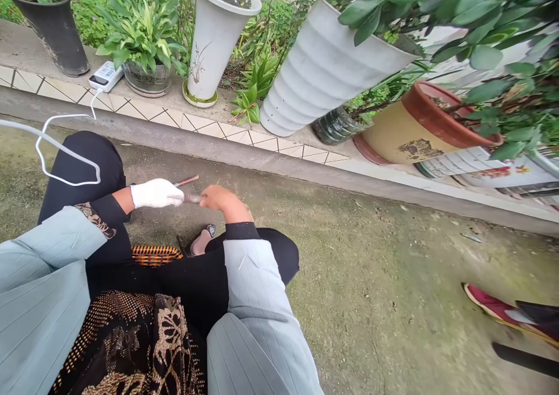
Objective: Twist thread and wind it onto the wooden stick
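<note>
Head view: both hands' fingers [174, 196] curl around a thin tool [188, 190].

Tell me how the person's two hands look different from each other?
The left hand wears a white glove; the right hand is bare. The left hand closes around a thin reddish-handled tool, while the right hand curls at the tool's other end, its grip partly hidden. Both hands meet at that tool, above the concrete ground, and both arms wear pale blue sleeves.

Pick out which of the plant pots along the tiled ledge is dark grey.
The dark grey tapered plastic pot at the far left end of the ledge; the other pots are white, clear, or terracotta and yellow.
</note>
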{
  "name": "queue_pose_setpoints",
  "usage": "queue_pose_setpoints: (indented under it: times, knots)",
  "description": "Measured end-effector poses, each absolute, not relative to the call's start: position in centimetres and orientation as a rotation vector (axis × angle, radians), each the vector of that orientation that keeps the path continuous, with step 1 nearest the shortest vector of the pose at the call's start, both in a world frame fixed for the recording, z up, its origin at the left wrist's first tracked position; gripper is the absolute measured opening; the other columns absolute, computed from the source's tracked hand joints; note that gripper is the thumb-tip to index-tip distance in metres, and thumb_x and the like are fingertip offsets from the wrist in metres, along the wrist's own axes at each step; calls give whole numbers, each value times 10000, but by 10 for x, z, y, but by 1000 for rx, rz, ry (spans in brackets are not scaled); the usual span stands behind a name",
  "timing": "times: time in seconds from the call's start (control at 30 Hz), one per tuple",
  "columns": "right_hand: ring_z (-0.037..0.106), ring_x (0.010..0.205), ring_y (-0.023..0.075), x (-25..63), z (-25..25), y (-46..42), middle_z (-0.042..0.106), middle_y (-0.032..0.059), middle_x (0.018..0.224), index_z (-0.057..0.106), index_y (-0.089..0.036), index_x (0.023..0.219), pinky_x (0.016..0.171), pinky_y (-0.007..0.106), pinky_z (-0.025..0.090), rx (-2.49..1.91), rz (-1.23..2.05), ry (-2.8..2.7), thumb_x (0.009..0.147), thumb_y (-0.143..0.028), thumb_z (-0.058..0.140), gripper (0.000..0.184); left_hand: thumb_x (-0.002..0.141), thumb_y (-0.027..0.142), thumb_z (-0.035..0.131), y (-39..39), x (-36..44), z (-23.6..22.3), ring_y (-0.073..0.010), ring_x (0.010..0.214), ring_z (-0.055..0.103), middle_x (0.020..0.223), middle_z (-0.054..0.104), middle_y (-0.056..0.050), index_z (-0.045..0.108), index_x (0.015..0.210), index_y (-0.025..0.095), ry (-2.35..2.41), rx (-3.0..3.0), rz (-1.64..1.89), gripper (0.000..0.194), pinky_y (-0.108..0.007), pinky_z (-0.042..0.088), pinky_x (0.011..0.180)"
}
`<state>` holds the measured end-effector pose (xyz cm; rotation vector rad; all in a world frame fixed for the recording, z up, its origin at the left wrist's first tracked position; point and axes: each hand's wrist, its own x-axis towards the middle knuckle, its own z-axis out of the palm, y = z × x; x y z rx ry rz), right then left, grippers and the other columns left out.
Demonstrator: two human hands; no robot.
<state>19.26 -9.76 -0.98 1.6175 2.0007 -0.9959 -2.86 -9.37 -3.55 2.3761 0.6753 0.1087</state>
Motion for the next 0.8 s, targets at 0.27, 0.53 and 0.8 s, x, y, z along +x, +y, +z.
queue_pose_setpoints:
  times: [0.27,0.53,0.8]
  knots:
    - [561,621,96,204,11,-110,662,3,748,682,-154,900,612,217,451,1194,-2136,2145,711,-304,691,242,867,419,486,-86,-26,-32,-114,591,485,710,614,-19,639,839,138,831,1878,255,321,-213,375,582]
    - [609,772,161,210,-12,-89,683,83,912,641,-156,1075,700,276,481,2482,-1324,2180,861,-316,531,289,881,448,490,-99,-24,-46,-98,512,427,583,493,13,647,882,132,596,1688,118,353,-205,328,496]
    - [604,663,145,213,-3,-100,689,7,754,741,-177,976,683,263,454,1078,-1524,1898,679,-208,723,299,841,414,499,-88,-32,-35,-104,587,474,736,630,-26,648,781,130,838,1877,279,325,-196,361,548]
